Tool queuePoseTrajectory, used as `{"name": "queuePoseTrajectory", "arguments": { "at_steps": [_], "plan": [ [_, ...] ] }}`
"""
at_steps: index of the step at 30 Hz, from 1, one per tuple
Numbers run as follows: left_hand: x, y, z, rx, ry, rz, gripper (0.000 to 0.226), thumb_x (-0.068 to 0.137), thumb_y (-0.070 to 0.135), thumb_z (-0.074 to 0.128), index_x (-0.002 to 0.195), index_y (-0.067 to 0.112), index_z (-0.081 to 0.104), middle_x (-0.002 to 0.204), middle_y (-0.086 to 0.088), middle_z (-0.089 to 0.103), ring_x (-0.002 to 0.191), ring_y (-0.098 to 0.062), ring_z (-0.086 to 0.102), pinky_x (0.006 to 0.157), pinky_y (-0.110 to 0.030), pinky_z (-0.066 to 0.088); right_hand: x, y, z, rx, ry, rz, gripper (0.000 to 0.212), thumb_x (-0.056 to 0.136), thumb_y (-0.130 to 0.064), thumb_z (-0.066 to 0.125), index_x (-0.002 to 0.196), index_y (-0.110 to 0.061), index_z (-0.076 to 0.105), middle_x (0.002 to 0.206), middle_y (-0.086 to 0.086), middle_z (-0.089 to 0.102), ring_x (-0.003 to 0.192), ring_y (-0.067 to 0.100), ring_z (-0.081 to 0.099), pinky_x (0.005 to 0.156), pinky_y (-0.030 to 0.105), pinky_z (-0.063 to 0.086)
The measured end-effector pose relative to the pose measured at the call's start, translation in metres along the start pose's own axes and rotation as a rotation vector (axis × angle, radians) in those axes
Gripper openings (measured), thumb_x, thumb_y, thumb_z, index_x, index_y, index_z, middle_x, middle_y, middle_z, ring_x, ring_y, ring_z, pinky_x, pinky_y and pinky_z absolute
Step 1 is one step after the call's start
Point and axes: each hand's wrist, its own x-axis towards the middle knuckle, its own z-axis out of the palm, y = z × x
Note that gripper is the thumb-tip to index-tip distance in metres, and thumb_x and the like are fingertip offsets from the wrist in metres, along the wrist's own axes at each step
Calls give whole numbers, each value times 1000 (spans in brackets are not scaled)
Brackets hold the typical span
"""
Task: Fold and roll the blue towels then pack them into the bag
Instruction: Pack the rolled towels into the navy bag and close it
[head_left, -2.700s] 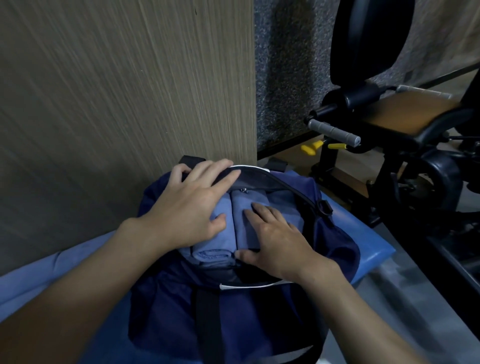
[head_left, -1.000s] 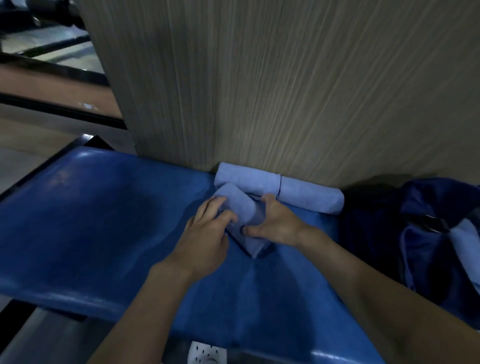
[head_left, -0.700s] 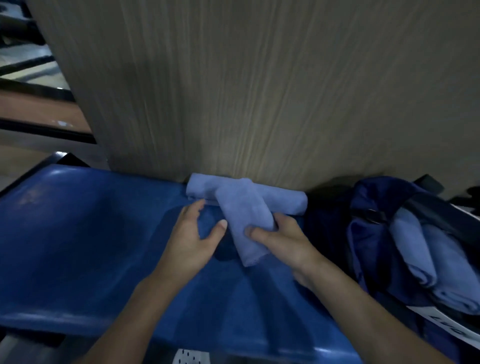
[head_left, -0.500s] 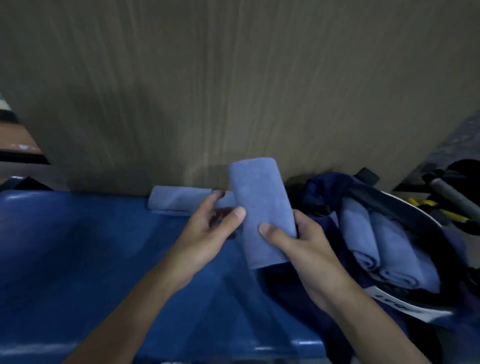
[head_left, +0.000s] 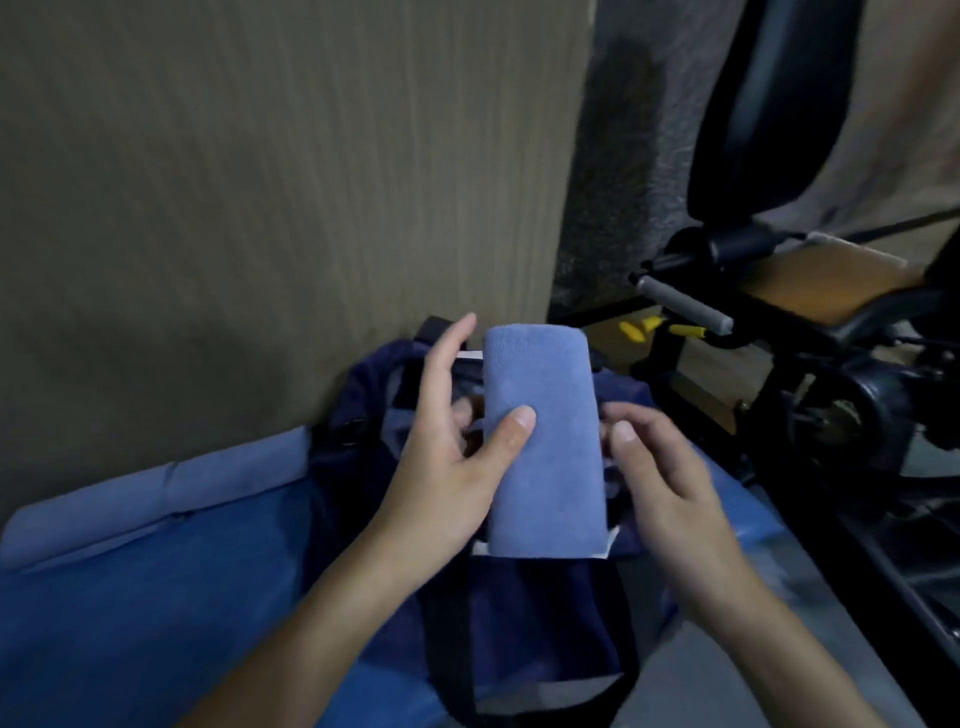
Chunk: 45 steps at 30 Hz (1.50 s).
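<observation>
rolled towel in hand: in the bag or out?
Out. The left hand holds the rolled towel over the open mouth of the bag, its whole length in view.

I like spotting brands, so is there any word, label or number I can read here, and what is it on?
No text can be read.
White strip on the bag: mostly hidden by the towel, no print shows.
Gym machine: no legible marking.
</observation>
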Motion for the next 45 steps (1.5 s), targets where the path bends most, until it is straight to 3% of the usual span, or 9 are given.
{"name": "queuePoseTrajectory", "arguments": {
  "at_steps": [6,9,12,17,21,30,33,36,45],
  "plan": [
    [20,-29,23,333,-69,-191,24,96,21,59,108,41,55,66,-12,51,59,-21,48,58,-38,41,50,65,-55,-799,-88,-151,28,92,-35,57,118,-31,65,119,-18,63,127,12,48,106,39,31],
    [28,-41,28,444,-80,-259,16,95,24,59,101,39,58,54,4,39,52,-10,38,51,-26,35,55,73,-53,-1077,-134,-157,48,90,-48,55,136,-42,44,139,-27,45,140,14,17,103,39,11],
    [39,-46,37,441,-64,-305,16,93,25,60,100,40,57,66,-11,56,61,-15,52,60,-39,47,60,74,-53,-1216,-201,-132,76,83,-59,56,147,-43,20,154,-19,21,146,25,-3,110,52,8],
    [55,-49,51,452,-30,-342,19,90,22,61,99,38,57,72,2,57,63,-12,54,59,-28,44,64,69,-64,-1112,-305,-53,100,78,-52,65,148,-48,-6,160,-11,-7,144,21,-29,116,57,-4],
    [64,-49,66,455,-34,-393,22,88,23,63,107,35,60,98,4,64,89,-13,62,77,-27,50,63,62,-70,-1032,-362,-52,102,78,-45,68,146,-51,-8,160,-14,-16,142,14,-33,118,52,-4],
    [90,-80,85,304,101,-314,23,92,24,64,115,26,62,110,2,69,102,-17,66,96,-44,53,62,47,-70,-1030,-405,-16,128,66,-29,75,142,-52,-25,158,-14,-24,142,12,-33,119,43,-7],
    [88,-88,88,464,96,-241,18,92,26,63,108,32,61,107,4,69,103,-18,64,95,-37,51,63,48,-70,-1030,-411,3,129,66,-30,76,141,-52,-28,158,-11,-25,141,12,-34,119,42,-7],
    [86,-90,92,747,-25,-165,37,96,27,58,133,27,55,132,-5,53,120,-23,54,92,-21,37,63,48,-69,-1000,-406,13,129,66,-27,75,142,-52,-26,159,-12,-24,141,10,-34,117,40,-7],
    [85,-87,76,1365,-499,48,69,97,54,36,154,18,23,160,-3,13,146,-26,15,118,-41,23,63,47,-69,-982,-397,11,130,65,-25,74,141,-51,-28,159,-13,-23,141,8,-34,117,39,-8]
  ]
}}
